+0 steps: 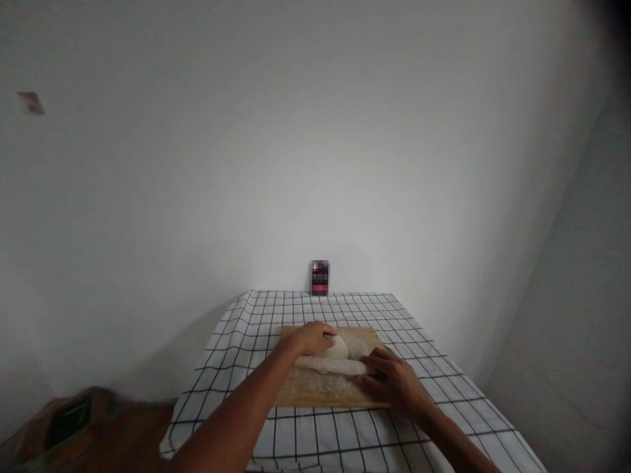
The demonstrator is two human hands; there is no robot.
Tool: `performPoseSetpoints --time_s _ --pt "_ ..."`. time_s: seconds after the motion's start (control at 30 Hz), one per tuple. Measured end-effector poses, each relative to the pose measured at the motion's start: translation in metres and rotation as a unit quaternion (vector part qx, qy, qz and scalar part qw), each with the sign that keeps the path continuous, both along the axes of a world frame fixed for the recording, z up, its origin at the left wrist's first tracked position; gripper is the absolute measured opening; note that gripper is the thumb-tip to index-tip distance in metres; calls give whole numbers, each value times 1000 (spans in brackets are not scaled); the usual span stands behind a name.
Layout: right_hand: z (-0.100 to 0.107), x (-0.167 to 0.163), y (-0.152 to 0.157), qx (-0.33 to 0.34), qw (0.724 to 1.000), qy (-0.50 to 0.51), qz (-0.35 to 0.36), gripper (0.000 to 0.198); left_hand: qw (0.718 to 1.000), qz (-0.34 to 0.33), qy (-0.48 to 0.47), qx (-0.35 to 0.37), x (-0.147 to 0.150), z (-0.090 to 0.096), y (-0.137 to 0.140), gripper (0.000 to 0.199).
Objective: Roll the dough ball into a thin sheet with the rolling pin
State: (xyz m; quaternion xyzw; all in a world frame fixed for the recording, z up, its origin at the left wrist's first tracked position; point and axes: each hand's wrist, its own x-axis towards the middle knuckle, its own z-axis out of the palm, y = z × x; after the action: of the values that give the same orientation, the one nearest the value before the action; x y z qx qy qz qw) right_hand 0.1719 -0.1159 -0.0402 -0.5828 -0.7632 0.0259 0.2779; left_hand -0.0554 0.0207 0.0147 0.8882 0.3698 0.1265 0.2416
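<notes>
Underhand, soft pale dough log (pixel 329 364), floured board (pixel 320 391).

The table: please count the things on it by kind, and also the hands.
Wooden board: 1
Dough roll: 1
Dough ball: 1
Dark box: 1
Hands: 2, left hand, right hand
Total: 6

A plain home kitchen corner — checked tablecloth (pixel 315 309); floured wooden board (pixel 325 387) with dough (pixel 332 363); bare white walls (pixel 246 164)
</notes>
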Motion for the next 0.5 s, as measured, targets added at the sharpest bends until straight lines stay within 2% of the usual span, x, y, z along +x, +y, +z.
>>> performPoseSetpoints --time_s 0.1,0.17,0.23,0.33,0.5 --pt "9 7 19 -31 999 2 -22 36 1000 -28 11 4 -13 7 -1 39" --pt "18 11 33 -63 998 -6 -1 32 999 -41 12 14 -19 5 -6 45" --pt "27 13 45 -94 995 -17 37 29 997 -54 -14 46 -23 -3 -12 49" --pt "41 15 58 -111 991 -31 74 35 991 -54 -68 102 -26 -21 -23 49" --pt "54 14 75 -114 988 -41 97 49 991 -10 -53 121 -29 -38 -35 51"
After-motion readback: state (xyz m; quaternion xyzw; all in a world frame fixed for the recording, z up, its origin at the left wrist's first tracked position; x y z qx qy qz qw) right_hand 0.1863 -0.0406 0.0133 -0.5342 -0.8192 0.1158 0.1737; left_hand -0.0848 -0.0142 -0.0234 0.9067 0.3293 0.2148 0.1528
